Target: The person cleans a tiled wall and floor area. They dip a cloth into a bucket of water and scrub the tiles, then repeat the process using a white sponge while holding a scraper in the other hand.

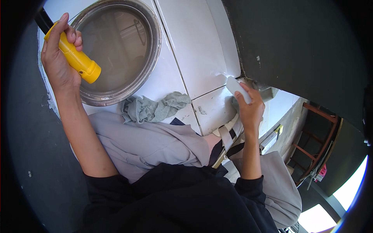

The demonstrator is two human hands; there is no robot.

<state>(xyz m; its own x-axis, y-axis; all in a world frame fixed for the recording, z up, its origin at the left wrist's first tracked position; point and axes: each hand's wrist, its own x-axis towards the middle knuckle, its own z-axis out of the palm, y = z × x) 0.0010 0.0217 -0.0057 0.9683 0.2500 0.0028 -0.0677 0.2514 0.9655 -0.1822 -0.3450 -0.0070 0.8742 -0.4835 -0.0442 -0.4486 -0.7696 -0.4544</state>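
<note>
My left hand [60,58] is closed round a yellow cylindrical tool [83,66] with a black upper part [42,19], held over the left side of a round steel basin [153,52] of murky water. My right hand [250,106] grips a pale, flat oblong block [237,90] near the foot of the dark wall, above the white tiles. A crumpled grey-green cloth [149,108] lies between the basin and my bent leg in grey trousers.
Dark walls [295,50] border the white tiled floor [194,54] at left and right. Beyond my sandalled foot [217,143] are a small boxy thing [268,141] and a rusty reddish metal frame [314,139]. A greyish object [264,91] lies behind my right hand.
</note>
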